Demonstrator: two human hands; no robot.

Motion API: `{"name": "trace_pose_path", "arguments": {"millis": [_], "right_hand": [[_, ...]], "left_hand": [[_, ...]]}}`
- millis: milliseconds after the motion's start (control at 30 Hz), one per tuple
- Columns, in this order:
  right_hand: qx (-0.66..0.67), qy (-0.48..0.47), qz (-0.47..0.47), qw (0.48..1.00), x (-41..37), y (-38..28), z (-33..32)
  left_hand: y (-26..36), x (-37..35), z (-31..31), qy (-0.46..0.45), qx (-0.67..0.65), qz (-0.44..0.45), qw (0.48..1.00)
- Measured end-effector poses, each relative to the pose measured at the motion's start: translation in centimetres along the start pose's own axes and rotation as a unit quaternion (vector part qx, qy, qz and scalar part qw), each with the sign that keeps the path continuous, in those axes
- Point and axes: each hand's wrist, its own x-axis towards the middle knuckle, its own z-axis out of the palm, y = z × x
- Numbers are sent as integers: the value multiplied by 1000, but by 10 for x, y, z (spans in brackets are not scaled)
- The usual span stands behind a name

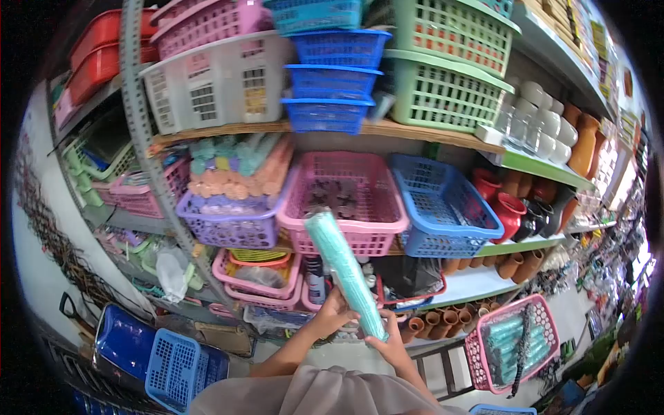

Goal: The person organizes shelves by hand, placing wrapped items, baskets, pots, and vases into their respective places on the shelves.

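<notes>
A long teal roll in clear wrapping (346,270) is held up in front of the shelves, tilted with its top toward the left. My left hand (335,312) grips its lower left side. Around the bottom end, my right hand (389,337) has its fingers closed on the roll. Just beyond the roll's top is a pink basket (373,228) on the middle shelf, with a few dark items inside. To its left sits a purple basket (232,228) filled with wrapped peach, teal and lilac rolls. A blue basket (449,238) stands to its right.
A pink basket (477,370) holding similar teal rolls is at the lower right. Blue baskets (169,370) stand at the lower left. A metal post (149,159) rises at the left. Red and black vases (510,214) and clay pots (449,321) line the right shelves.
</notes>
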Motion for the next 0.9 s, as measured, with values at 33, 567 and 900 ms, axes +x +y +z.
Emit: {"name": "trace_pose_path", "arguments": {"millis": [33,567,900], "right_hand": [[19,3,-25,1000,2,3,14],[-139,224,-251,932,74,-65,115],[-455,252,-424,741,163,-139,139]], "left_hand": [[11,-13,-9,33,9,3,999],[137,-160,-95,167,151,-26,974],[161,-216,-118,250,200,-53,946]]}}
